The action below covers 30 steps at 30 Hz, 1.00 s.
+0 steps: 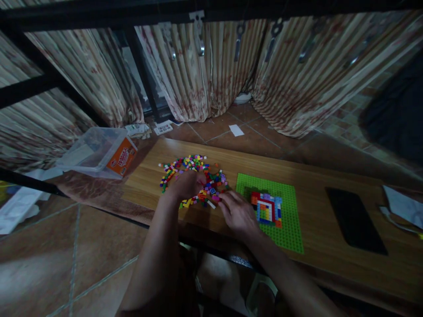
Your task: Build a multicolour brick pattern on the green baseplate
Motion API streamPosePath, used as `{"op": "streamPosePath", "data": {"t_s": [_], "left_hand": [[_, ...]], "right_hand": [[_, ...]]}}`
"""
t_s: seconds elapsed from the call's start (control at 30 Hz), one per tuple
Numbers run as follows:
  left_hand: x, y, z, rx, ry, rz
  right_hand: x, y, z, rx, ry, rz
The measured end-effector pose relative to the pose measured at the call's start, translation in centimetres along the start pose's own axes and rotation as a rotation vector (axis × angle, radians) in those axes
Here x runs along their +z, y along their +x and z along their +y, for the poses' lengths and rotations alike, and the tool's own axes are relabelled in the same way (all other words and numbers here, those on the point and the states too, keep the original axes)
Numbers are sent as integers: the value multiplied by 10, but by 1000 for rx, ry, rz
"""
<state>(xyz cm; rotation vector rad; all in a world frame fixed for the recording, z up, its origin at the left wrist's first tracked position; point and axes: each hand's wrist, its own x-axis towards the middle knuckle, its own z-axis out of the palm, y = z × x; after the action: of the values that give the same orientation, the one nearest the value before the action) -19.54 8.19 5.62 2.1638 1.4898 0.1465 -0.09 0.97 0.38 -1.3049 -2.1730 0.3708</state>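
Note:
A heap of small coloured bricks (pixel 188 165) lies on a low wooden table (pixel 317 176). My left hand (pixel 187 184) rests on the near part of the heap, fingers curled down among the bricks; whether it grips one is hidden. My right hand (pixel 237 213) lies flat beside the heap, fingertips touching bricks at its right edge. Just right of that hand a green baseplate (pixel 287 229) carries a square pattern of coloured bricks (pixel 267 208).
A dark phone-like slab (pixel 355 220) lies on the table to the right, with crumpled paper (pixel 401 204) beyond it. A clear plastic box (pixel 95 152) with an orange label sits on the floor at left. Striped curtains (pixel 211 66) hang behind.

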Motion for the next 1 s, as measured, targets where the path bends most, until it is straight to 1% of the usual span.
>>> {"op": "streamPosePath", "data": {"t_s": [0.13,0.23,0.43,0.57,0.67,0.83,0.93,1.0], "left_hand": [[-1,0,5,3,57,0],[-2,-1,9,19,48,2],[-1,-3,9,34,56,14],[0,-2,4,15,49,28],[-2,-2,-1,11,34,57],[-6,-2,-9,-22,38,98],[-4,-1,-12,-9,36,78],[-1,0,-11,-30,-1,95]], "right_hand": [[18,4,3,67,-102,-7],[24,5,1,102,-170,-7],[21,6,-1,136,-182,-10],[17,3,-5,86,-124,18],[17,0,-11,42,-109,-6],[21,-3,-16,67,-180,-46],[21,-3,-17,67,-174,-43],[20,-4,-18,61,-147,-32]]}}
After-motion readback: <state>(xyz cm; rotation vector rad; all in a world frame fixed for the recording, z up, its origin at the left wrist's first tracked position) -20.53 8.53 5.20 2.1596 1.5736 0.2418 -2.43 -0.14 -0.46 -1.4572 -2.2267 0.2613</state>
